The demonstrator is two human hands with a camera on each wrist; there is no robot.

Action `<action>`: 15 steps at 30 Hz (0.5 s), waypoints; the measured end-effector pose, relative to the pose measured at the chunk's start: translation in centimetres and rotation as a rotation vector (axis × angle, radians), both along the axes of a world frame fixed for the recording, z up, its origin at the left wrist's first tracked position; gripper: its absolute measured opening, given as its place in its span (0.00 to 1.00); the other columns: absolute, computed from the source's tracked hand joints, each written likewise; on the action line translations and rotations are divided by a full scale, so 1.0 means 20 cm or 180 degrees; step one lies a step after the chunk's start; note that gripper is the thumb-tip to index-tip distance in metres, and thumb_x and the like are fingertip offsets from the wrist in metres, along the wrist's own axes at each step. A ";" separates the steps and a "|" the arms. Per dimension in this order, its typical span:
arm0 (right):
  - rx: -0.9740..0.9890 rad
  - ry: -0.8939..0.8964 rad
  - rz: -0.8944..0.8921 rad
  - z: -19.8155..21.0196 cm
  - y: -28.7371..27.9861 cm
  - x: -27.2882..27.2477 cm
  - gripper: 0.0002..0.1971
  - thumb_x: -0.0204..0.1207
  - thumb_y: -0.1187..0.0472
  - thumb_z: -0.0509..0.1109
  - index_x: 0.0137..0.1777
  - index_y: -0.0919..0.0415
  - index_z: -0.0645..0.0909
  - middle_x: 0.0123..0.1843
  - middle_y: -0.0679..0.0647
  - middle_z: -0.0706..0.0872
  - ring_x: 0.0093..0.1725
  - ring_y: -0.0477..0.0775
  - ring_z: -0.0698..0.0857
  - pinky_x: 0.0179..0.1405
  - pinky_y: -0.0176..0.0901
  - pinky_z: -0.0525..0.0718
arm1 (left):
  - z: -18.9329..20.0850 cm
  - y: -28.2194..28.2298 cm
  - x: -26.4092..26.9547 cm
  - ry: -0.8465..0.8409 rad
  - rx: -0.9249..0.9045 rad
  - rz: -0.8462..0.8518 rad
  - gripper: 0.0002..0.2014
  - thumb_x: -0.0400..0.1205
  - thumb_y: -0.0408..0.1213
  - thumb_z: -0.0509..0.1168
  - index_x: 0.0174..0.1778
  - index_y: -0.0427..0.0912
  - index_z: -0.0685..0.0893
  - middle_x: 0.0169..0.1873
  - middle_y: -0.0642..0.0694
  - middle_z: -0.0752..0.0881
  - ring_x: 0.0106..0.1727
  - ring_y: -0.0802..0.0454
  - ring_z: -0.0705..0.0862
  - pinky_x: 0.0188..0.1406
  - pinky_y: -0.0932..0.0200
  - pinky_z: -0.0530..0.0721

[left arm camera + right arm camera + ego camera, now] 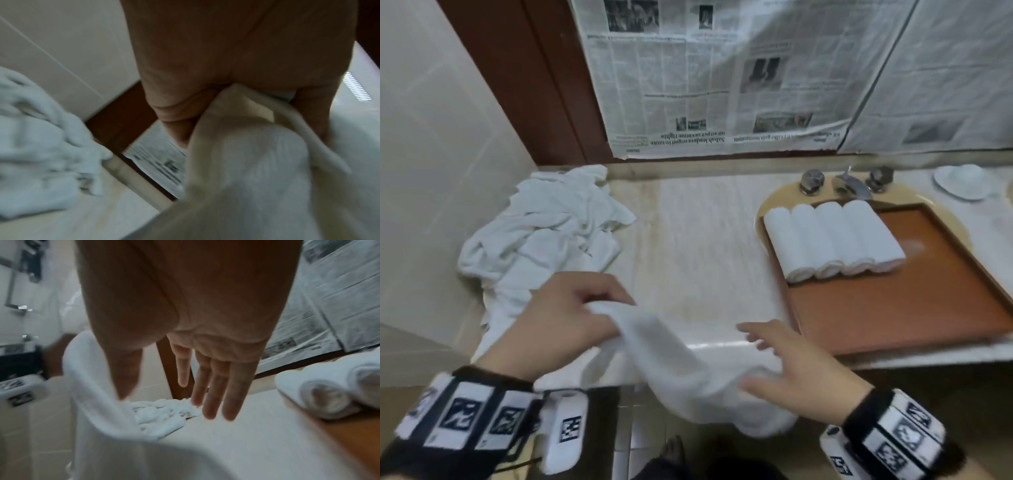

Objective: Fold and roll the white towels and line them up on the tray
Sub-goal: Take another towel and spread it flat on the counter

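Towel (671,363) over counter edge (722,346), left hand (561,318) pinching.

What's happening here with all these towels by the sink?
A person is rolling white towels for a tray. Their left hand grips one end of a loose white towel that hangs over the front edge of the marble counter. The right hand, fingers spread, reaches for its lower part. Four rolled towels already lie side by side at the back left of the wooden tray. A heap of unfolded towels waits at the left.
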State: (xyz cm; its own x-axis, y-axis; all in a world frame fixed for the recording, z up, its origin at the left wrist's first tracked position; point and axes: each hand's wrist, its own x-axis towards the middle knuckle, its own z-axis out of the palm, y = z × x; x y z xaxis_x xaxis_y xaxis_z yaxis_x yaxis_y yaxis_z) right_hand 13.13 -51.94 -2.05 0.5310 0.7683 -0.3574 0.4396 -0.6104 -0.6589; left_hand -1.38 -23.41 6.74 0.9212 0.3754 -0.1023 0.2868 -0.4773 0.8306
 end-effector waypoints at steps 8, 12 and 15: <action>0.1211 0.0271 -0.0368 0.03 0.20 -0.16 0.03 0.84 0.52 0.72 0.51 0.46 0.88 0.46 0.42 0.91 0.48 0.46 0.89 0.53 0.52 0.86 | -0.10 -0.15 0.19 0.0544 0.0199 -0.0790 0.07 0.73 0.43 0.80 0.34 0.47 0.90 0.31 0.50 0.89 0.36 0.55 0.86 0.36 0.52 0.82; 0.1518 0.0584 -0.0595 0.07 0.18 -0.14 0.07 0.86 0.54 0.69 0.50 0.52 0.89 0.45 0.52 0.92 0.47 0.54 0.90 0.51 0.62 0.88 | -0.19 -0.05 0.11 0.0516 -0.0921 -0.0911 0.12 0.75 0.43 0.83 0.45 0.43 0.89 0.36 0.49 0.88 0.39 0.54 0.85 0.40 0.61 0.80; 0.1774 0.1064 -0.0728 0.10 0.19 -0.14 0.11 0.86 0.54 0.68 0.52 0.60 0.88 0.46 0.58 0.92 0.48 0.61 0.91 0.49 0.59 0.90 | -0.30 -0.04 0.05 0.0161 -0.1724 -0.0694 0.12 0.78 0.37 0.81 0.54 0.36 0.90 0.51 0.35 0.92 0.56 0.40 0.90 0.59 0.46 0.86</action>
